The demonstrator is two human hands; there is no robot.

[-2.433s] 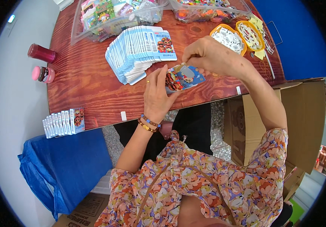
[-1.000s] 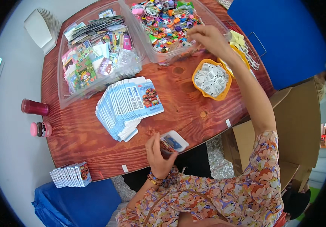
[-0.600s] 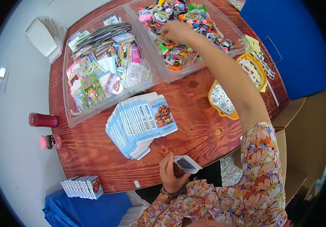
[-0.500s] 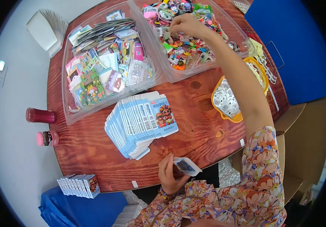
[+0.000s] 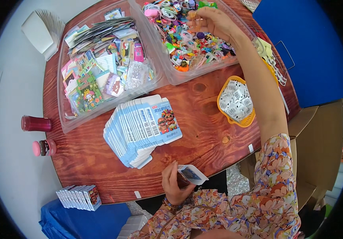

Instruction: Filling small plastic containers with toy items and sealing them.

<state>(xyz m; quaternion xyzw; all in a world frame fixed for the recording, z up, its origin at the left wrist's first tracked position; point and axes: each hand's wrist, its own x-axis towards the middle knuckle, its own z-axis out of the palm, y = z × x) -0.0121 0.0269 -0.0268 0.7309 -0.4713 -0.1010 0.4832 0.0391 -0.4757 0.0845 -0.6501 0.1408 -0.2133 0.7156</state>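
We are reaching our right hand out over the clear bin of small colourful toys at the far side of the wooden table, and the fingers are pinching together on a small pale trinket just above the heap; what kind of piece it is, we cannot tell at this size. Our left hand is holding a small blue-and-white packet near our body at the table's near edge, with its mouth gaping open toward the right, fingers clamped around its lower part

We are judging this to be the picking step: one toy is being chosen while the open packet is waiting. The next move calls for carrying the pinched piece back across the table, well apart from where it is now, and lining it up with the packet's narrow mouth without squashing it shut

Between the two hands a fanned stack of flat blue-and-white packets is lying on the wood, and a yellow tray of white sachets is sitting just beside our right forearm. A second clear bin of cards and stickers is standing left of the toy bin, touching it. A row of filled packets is standing at the near left corner, and a red cylinder and a pink-capped bottle are lying off the table's left edge
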